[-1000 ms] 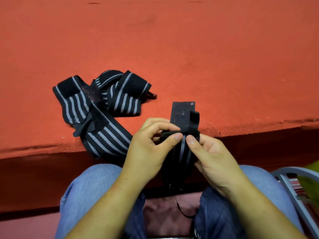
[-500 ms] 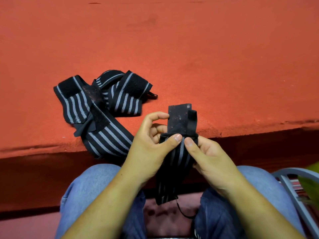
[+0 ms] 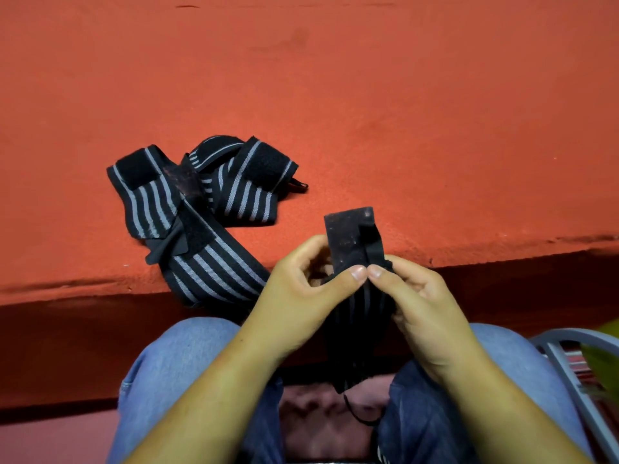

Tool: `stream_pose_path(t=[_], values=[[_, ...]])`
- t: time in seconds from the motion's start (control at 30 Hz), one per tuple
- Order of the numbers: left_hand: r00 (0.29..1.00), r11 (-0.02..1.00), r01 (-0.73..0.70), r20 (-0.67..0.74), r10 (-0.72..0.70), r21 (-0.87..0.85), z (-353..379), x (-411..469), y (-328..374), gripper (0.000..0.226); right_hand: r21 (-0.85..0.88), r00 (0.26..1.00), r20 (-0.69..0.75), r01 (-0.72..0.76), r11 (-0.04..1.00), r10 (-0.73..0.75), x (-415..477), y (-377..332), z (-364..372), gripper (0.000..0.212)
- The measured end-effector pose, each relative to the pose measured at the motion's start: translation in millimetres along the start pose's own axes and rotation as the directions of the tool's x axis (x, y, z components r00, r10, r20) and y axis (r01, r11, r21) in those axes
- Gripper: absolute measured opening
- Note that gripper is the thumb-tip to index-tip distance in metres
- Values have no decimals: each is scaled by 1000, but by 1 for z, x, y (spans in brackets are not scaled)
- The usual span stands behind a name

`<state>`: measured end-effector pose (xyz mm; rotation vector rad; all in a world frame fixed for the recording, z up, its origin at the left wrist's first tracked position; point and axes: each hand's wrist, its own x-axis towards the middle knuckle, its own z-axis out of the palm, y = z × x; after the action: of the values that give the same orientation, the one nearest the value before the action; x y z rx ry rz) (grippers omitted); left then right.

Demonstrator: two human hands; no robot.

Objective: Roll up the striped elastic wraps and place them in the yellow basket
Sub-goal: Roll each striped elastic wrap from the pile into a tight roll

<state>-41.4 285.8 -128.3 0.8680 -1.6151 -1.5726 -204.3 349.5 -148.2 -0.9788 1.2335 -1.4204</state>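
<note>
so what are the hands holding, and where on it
The left hand and right hand both pinch one striped wrap near its top, just below the velcro tab.

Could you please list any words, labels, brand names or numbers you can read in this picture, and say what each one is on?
No text can be read.
The held wrap and its black tab show only stripes and pale specks.
The loose wraps on the red surface bear no visible label.
A small white mark on the jeans at the bottom edge is too small to read.
</note>
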Motion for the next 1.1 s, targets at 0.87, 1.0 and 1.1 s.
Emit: stream_pose_path(t=[0.87, 1.0, 1.1], values=[[953, 1000, -4, -303, -5, -29, -3, 4, 1, 11, -190, 983, 162, -56, 980, 88, -3, 4, 6, 26], [952, 999, 3, -305, -17, -45, -4, 4, 1, 10, -203, 983, 162, -52, 978, 86, -2, 5, 7, 37], [958, 999, -32, -283, 38, 25, -3, 4, 3, 9, -189, 983, 171, -35, 981, 68, -2, 6, 5, 34]])
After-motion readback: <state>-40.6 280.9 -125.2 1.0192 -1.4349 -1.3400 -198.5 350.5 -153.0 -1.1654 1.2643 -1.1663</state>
